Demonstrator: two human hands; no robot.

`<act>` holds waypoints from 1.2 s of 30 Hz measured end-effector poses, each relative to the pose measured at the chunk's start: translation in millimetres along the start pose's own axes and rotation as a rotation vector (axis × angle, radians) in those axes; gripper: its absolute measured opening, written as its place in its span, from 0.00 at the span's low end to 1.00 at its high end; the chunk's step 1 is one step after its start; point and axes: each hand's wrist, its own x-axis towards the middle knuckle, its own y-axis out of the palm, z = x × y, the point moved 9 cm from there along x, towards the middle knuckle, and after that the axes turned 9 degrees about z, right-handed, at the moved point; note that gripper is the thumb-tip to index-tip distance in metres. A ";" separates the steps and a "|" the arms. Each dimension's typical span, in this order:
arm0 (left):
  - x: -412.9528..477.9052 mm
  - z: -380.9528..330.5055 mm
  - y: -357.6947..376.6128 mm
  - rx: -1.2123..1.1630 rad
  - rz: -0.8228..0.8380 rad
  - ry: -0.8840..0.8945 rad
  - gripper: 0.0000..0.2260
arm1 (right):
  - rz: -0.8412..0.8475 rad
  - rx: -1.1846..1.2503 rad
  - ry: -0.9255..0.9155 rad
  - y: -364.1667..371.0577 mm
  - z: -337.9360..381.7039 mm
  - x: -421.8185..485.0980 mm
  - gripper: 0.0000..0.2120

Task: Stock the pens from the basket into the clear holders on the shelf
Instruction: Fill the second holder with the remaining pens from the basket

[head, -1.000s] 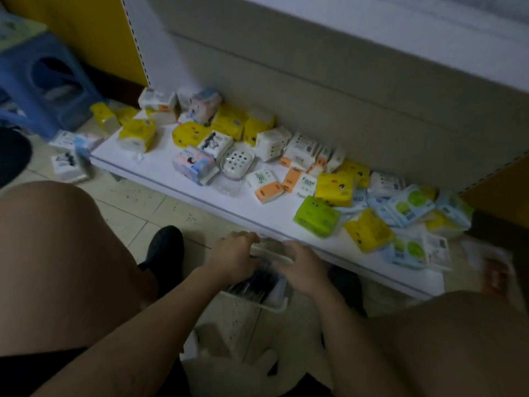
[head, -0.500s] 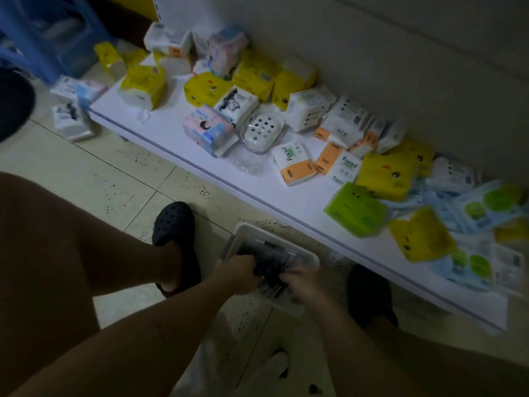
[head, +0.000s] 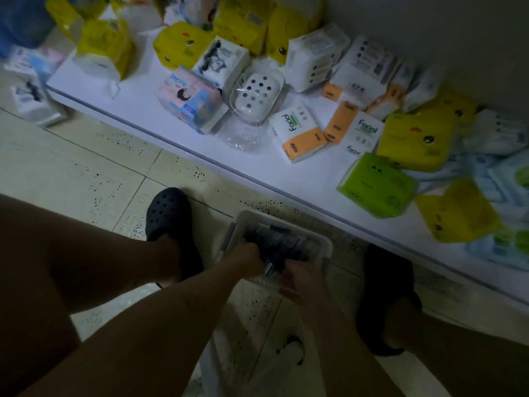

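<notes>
A white plastic basket [head: 323,244] sits on the tiled floor between my feet, just in front of the low shelf. It is filled with dark pens [head: 282,242] lying side by side. My left hand [head: 245,259] reaches into the basket's near left side, its fingers curled into the pens. My right hand [head: 300,282] is at the near edge beside it, fingers curled round the pens' near ends. The fingertips of both hands are hidden among the pens.
The low white shelf [head: 148,110] runs across the view, strewn with tissue packs [head: 300,133], a green pack [head: 375,184] and a white soap dish [head: 257,93]. Black clogs [head: 169,213] flank the basket. More packs [head: 31,101] lie on the floor at left.
The basket went from being held at the shelf edge down onto the floor. Both hands left its rim and went into the pens. The view tilted down.
</notes>
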 end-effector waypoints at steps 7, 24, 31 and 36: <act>13.4 8.5 -7.4 -0.102 0.013 -0.076 0.16 | -0.037 0.050 -0.042 -14.7 -4.9 -3.3 0.04; -45.5 13.2 -9.9 -0.643 -0.238 0.030 0.07 | 0.028 -0.458 -0.087 -12.6 5.1 22.6 0.17; -63.0 6.3 -29.1 -0.672 -0.155 0.068 0.12 | 0.100 -0.483 0.008 -13.3 6.1 53.6 0.26; -85.2 -10.4 -45.6 -0.605 -0.237 0.207 0.11 | 0.090 -0.452 0.091 -18.3 0.8 69.2 0.25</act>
